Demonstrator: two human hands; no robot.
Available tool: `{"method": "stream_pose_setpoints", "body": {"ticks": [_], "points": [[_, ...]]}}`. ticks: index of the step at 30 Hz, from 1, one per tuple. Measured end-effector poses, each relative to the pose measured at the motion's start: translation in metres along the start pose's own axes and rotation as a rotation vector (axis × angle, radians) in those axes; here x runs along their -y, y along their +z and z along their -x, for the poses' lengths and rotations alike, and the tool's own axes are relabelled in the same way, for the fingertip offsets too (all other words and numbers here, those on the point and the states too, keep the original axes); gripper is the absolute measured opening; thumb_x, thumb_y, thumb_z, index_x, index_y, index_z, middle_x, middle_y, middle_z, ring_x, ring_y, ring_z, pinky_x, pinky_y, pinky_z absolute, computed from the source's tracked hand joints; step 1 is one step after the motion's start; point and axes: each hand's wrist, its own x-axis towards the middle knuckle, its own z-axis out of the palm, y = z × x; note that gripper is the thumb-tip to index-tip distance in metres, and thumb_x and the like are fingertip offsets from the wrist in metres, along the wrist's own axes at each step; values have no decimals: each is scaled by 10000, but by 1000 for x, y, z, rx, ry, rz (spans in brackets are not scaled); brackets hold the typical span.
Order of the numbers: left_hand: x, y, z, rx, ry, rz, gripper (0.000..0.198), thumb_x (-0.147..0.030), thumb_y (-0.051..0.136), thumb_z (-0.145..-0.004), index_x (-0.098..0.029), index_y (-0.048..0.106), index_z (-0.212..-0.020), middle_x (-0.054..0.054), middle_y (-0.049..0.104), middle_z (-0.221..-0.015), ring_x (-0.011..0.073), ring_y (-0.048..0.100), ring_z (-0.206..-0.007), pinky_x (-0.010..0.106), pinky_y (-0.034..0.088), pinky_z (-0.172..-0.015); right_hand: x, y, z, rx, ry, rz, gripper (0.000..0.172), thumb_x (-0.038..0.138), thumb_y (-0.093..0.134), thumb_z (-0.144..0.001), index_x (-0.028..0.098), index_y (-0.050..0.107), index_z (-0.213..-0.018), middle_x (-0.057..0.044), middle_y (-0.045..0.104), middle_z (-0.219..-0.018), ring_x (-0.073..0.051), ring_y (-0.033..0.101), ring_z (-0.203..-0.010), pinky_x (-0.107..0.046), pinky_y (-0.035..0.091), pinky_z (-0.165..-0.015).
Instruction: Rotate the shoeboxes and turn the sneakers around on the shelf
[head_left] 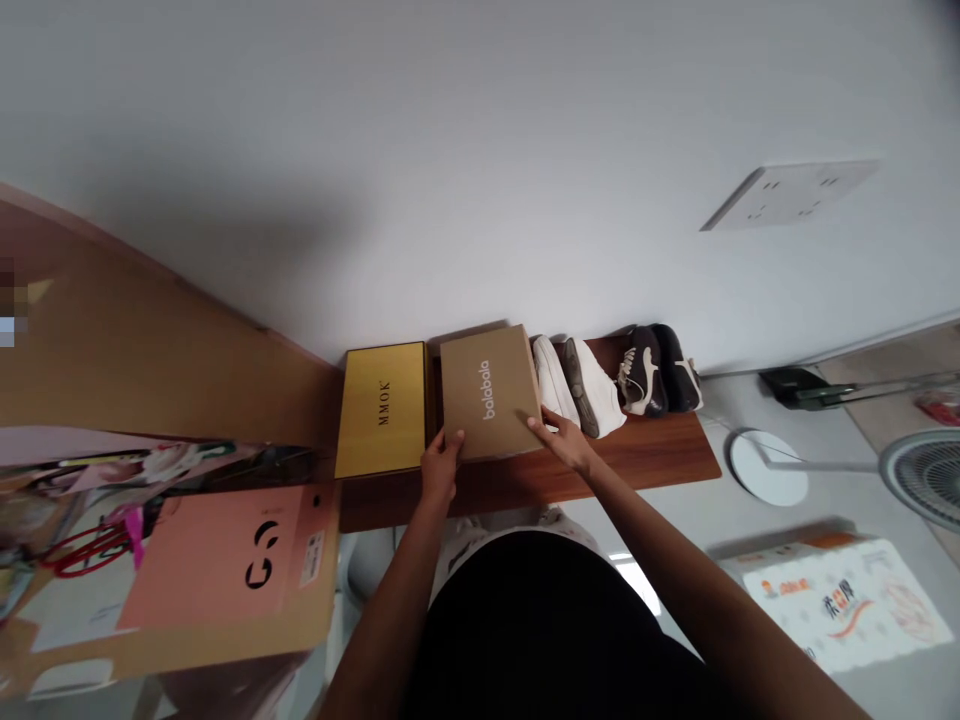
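On the wooden shelf against the wall, my left hand and right hand are closed on the near edge of the brown balabala box, which sits between the yellow box and the white shoes.

Single head-worn view, looking forward and down past torso at cardboard shoebox, close range.

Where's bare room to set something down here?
Bare wood runs along the shelf's front edge before the shoes, with a narrower strip before the gold MMOK box. Crowded along the wall: that box, the balabala box and the shoes sit side by side, the left hand and right hand on the balabala box.
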Motion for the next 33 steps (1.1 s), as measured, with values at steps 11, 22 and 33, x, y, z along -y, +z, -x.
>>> {"method": "stream_pose_setpoints", "body": {"ticks": [11, 22, 33], "points": [[-5, 11, -31, -82, 149, -218, 566, -379, 801, -770, -209, 670, -1294, 89, 737, -1209, 267, 644, -1204, 427, 483, -1068, -19, 24, -46, 54, -6, 86, 508, 594, 503, -930, 219, 707, -1205, -76, 746, -1165, -315, 653, -1179, -436, 500, -1022], [4, 15, -37, -103, 137, -235, 515, -356, 762, -807, -198, 669, -1288, 94, 739, -1201, 262, 666, -1155, 413, 494, -1045, -39, 34, -57, 44, -3, 133, 460, 548, 492, -948, 236, 687, -1224, -60, 749, -1150, -293, 651, -1175, -444, 498, -1012], [3, 21, -43, -158, 132, -350, 527, -341, 749, -809, -191, 635, -1301, 142, 691, -1281, 288, 615, -1249, 412, 433, -1099, -36, 48, -59, -6, 16, 135, 474, 459, 472, -969, 197, 586, -1346, -129, 669, -1321, -293, 591, -1277, -461, 454, -1071]]}}
